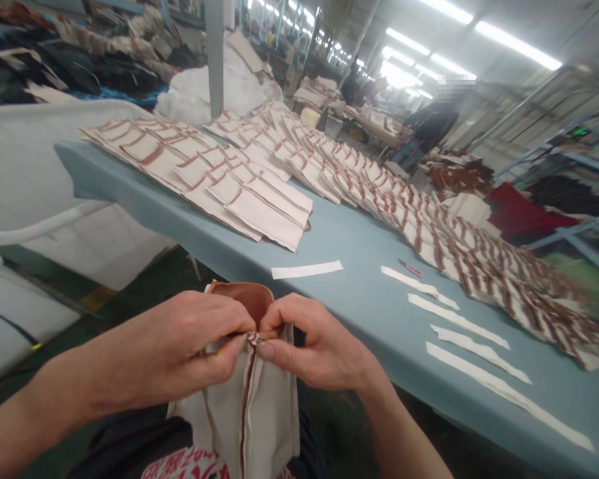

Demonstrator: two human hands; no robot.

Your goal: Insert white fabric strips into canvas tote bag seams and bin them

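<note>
I hold a cream fabric piece with brown trim (259, 412) upright over my lap, in front of the table's near edge. My left hand (190, 349) pinches its top seam from the left. My right hand (309, 346) pinches the same seam from the right, thumbs and forefingers nearly meeting. A brown lining shows at the top of the piece, behind my fingers. Both hands are closed on the fabric.
A blue-grey table (359, 246) runs diagonally away. On it lie rows of overlapping cream-and-brown fabric pieces (259, 193), several white strips (459, 319) and a small red pen (410, 268). White bags (40, 173) stand at left. A person (429, 126) stands far back.
</note>
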